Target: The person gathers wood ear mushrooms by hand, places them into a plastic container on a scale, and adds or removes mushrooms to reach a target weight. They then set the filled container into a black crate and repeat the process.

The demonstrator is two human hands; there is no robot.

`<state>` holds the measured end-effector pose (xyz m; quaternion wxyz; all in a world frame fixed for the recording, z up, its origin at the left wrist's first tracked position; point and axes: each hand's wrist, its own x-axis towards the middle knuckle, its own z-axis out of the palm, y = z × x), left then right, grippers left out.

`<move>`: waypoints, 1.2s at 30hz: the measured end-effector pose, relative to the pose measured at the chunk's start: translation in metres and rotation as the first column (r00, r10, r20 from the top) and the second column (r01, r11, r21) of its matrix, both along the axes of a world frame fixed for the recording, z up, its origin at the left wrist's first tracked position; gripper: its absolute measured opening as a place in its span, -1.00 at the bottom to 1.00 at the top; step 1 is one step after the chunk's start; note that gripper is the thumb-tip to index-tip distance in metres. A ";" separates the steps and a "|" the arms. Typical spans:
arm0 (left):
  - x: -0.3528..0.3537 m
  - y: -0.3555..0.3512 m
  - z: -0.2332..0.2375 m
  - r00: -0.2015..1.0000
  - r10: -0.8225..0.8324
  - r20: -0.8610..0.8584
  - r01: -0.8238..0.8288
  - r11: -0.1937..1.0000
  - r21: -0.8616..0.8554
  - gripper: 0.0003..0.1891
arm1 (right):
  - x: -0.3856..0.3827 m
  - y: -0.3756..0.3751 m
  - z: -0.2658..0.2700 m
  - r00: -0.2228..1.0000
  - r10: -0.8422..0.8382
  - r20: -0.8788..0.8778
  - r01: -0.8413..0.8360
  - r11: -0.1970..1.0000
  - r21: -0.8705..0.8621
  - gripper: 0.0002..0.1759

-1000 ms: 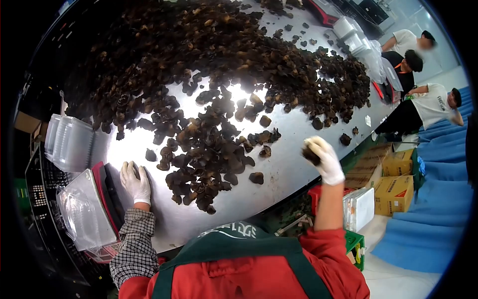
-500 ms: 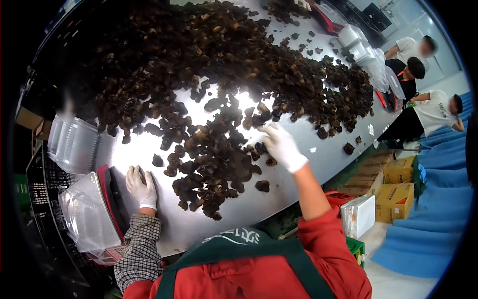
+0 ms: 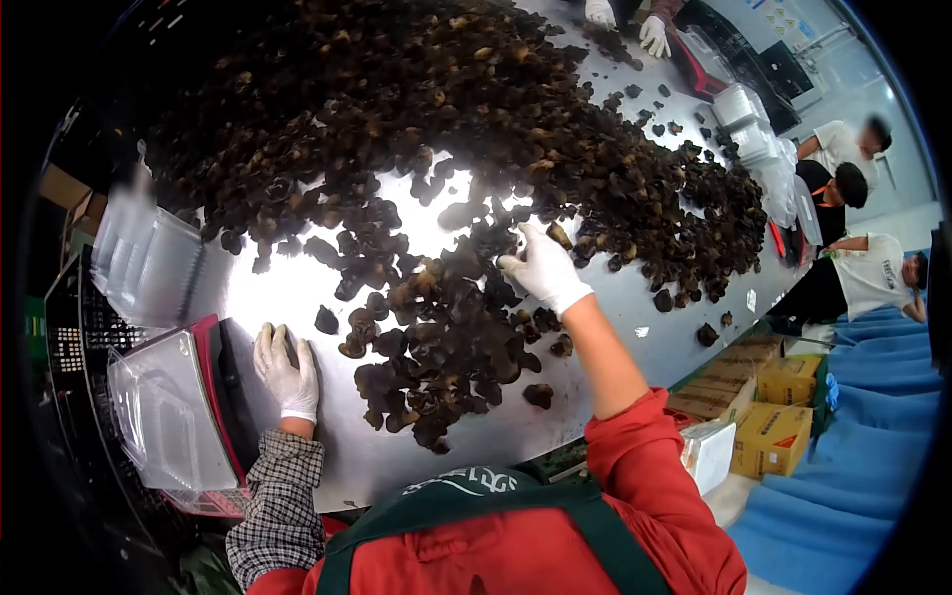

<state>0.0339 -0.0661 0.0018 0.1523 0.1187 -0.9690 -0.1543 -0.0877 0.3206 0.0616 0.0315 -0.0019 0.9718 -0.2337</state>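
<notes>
Dark brown, mushroom-like pieces [image 3: 446, 327] lie loosely spread on a shiny metal table [image 3: 342, 456], in front of a much larger dark heap [image 3: 416, 89]. My left hand [image 3: 286, 372], in a white glove, rests flat on the table left of the spread pieces, fingers slightly apart and nothing under them that shows. My right hand [image 3: 543, 266], also gloved, is at the upper right edge of the spread pieces. Its thumb and index finger are apart, touching or just above the dark pieces, and nothing shows held between them.
Stacked clear plastic trays [image 3: 149, 263] and a red-edged scale with a clear container [image 3: 174, 407] stand at the left. Cardboard boxes [image 3: 772, 436] are on the floor at right. Several people stand beyond the table; one person's gloved hands [image 3: 654, 36] show at the top.
My right hand has moved slightly up and left relative to the spread pieces. The view has shifted, and a co-worker's gloved hands now show at the top. My left hand stays flat.
</notes>
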 end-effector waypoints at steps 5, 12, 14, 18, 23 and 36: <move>0.000 0.000 0.000 1.000 0.001 0.006 -0.001 1.000 0.008 -0.56 | -0.013 0.005 -0.019 0.990 -0.066 0.123 0.048 0.988 0.149 -0.66; 0.001 -0.002 -0.001 0.999 0.018 0.040 -0.017 1.000 -0.021 -0.56 | 0.028 0.056 0.051 0.949 -0.262 0.174 0.307 0.651 -0.694 -0.94; -0.001 -0.003 -0.003 0.999 0.019 0.046 -0.018 1.000 -0.021 -0.56 | 0.065 0.096 0.075 0.946 -0.293 0.140 0.310 0.693 -0.651 -0.89; -0.002 -0.003 -0.005 0.998 0.026 0.055 -0.025 0.999 -0.022 -0.55 | 0.166 0.170 0.098 0.853 -0.483 0.200 0.506 0.669 -0.544 -0.84; -0.002 -0.006 -0.011 0.999 0.011 0.036 -0.010 1.000 -0.028 -0.54 | 0.276 0.254 0.036 0.812 -0.570 0.126 0.419 0.719 0.554 -0.52; -0.002 -0.007 -0.010 1.000 -0.009 -0.010 0.009 1.000 -0.015 -0.56 | -0.005 0.064 -0.006 0.953 -0.070 -0.296 0.125 0.977 0.172 -0.75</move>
